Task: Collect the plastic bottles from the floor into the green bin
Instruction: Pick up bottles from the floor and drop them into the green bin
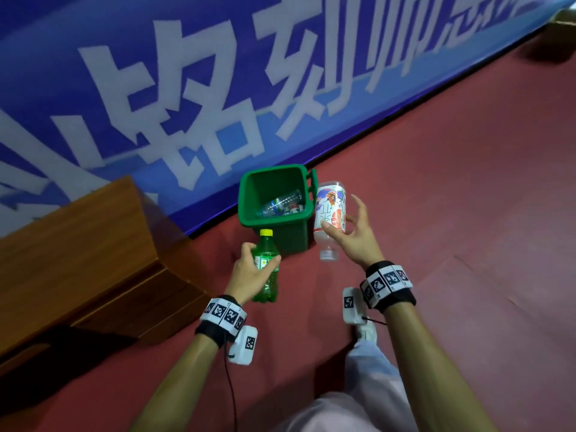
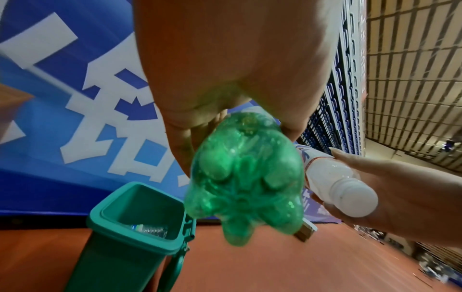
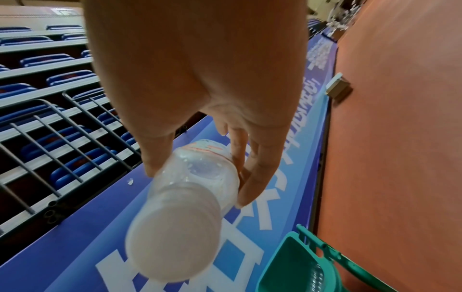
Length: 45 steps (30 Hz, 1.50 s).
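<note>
The green bin (image 1: 246, 194) (image 2: 110, 199) (image 3: 280, 262) stands open on the red floor against the blue banner wall, with clear crushed bottles (image 1: 280, 202) inside. My left hand (image 1: 258, 260) (image 2: 240, 126) grips a green bottle with a yellow cap (image 1: 266, 254) (image 2: 245, 177) upright, just in front of the bin. My right hand (image 1: 343, 219) (image 3: 197, 183) holds a white printed bottle (image 1: 330, 210) (image 2: 332, 177) (image 3: 180, 227) between thumb and fingers. It hangs beside the bin's right rim, cap end toward my wrist, the other fingers spread.
A wooden bench (image 1: 78, 260) stands at the left, close to the bin. The blue banner wall (image 1: 218, 88) runs behind it. Red floor (image 1: 467, 213) stretches to the right. My leg and shoe (image 1: 367, 332) are below the right wrist. A small box (image 3: 337, 89) lies further along the wall.
</note>
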### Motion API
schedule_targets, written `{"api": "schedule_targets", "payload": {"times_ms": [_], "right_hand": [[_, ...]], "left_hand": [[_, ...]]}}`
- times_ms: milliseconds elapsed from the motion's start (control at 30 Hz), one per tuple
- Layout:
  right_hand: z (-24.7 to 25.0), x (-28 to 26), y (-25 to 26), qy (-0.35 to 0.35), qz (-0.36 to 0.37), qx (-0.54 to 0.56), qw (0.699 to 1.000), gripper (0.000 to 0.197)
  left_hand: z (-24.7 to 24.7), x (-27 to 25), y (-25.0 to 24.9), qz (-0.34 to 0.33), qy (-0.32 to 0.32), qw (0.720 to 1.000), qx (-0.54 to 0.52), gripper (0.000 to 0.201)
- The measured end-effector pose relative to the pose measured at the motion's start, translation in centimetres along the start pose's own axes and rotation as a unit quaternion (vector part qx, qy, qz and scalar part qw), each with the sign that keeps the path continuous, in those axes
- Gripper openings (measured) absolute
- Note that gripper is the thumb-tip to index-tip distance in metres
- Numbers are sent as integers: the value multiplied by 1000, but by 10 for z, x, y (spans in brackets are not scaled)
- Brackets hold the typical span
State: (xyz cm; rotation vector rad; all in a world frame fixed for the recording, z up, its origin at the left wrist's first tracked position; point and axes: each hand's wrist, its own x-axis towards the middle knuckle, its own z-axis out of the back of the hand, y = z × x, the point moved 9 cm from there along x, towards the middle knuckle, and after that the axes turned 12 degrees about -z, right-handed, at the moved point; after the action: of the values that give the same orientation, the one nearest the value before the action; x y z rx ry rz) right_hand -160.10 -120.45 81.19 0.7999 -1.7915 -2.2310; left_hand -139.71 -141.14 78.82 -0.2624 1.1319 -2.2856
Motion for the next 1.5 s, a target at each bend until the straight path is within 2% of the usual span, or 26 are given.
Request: {"api": "schedule_targets", "payload": {"times_ms": [233,300,400,533,733,867,1033,1233,1367,1500], "right_hand": [[19,146,84,42,35,-7,998,94],[23,179,97,45,33,-1,998,92],[22,224,94,44,-12,15,999,81],[13,279,80,38,-55,-8,998,68],[-25,369,71,33,-82,-42,995,64],[-72,431,80,38,-89,-78,992,61],[-130,493,90,20,-118,-172,978,68],[-193,543,97,33,-134,-181,974,49],[-195,550,82,34,-139,-193,971,39],[-154,539,46,3,-186,-209,960,36]], "left_hand": [[-12,129,-51,16,-57,998,5,70],[-15,159,-64,27,-71,997,4,65],[-20,197,-72,47,-78,996,9,55],[-19,237,-66,68,-76,995,18,55],[-7,300,-4,118,-57,991,20,61],[14,361,38,138,-42,990,14,48],[51,442,82,160,-13,987,13,67],[73,529,128,168,56,983,49,58],[55,577,165,165,96,979,76,72],[19,610,182,159,144,969,119,83]]}}
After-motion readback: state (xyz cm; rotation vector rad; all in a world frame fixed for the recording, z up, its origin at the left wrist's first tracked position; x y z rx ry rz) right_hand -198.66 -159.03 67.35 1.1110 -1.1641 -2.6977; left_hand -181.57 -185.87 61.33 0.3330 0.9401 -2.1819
